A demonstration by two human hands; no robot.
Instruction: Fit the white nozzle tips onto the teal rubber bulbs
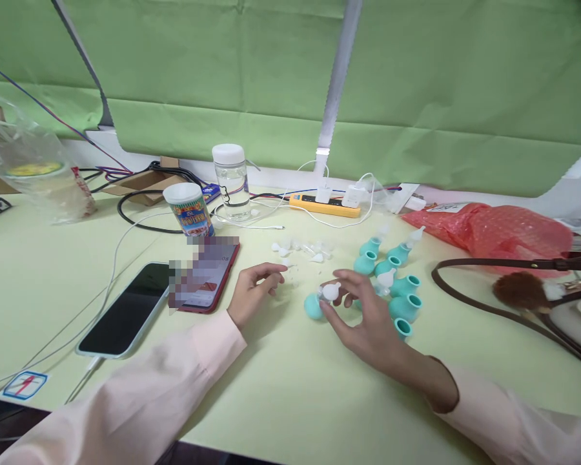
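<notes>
My right hand [363, 316] has its thumb and fingers closed around the top of a teal rubber bulb [313, 307] fitted with a white nozzle [331, 292], like a small nasal aspirator. The bulb is low over the table or touching it; I cannot tell which. My left hand [259, 290] is at the near edge of a scatter of small white plastic parts [314, 248]. Its index finger is stretched out beside one white piece [286, 263], thumb slightly apart. Right of my right hand stand several open-necked teal bulbs [407, 307]; a few others carry clear and white nozzles [415, 236].
Left lie a black-screened phone [126, 313] on a cable and a red-cased phone [213, 278]. Behind stand a paper cup [188, 210], a water bottle [232, 184] and a yellow power strip [324, 205]. A red plastic bag [503, 236] and brown strap [469, 305] lie right.
</notes>
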